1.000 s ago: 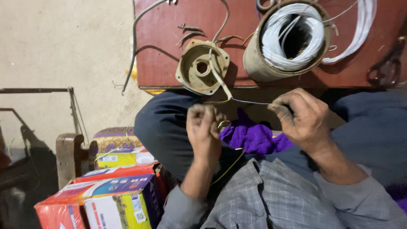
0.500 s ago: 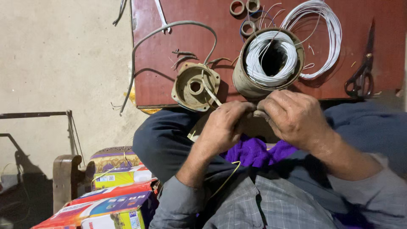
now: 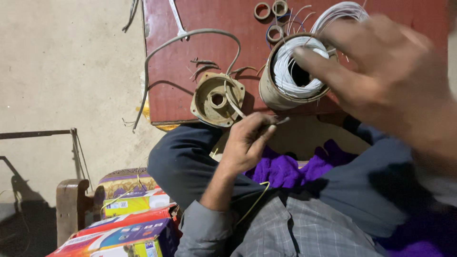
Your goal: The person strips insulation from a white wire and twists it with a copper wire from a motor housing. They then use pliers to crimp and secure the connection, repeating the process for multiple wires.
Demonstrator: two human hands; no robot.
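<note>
We pinched a thin strip (image 3: 281, 122) in our left hand (image 3: 247, 140), just near of the motor end cover (image 3: 216, 99). Our right hand (image 3: 381, 71), blurred, fingers spread, reached over the stator (image 3: 290, 76), its white winding already in; the cover remained unfitted.

Left hand (image 3: 247, 140) pinching thin strip beside motor end cap (image 3: 217, 99); right hand (image 3: 381, 71) blurred over wound stator (image 3: 294, 74).
</note>
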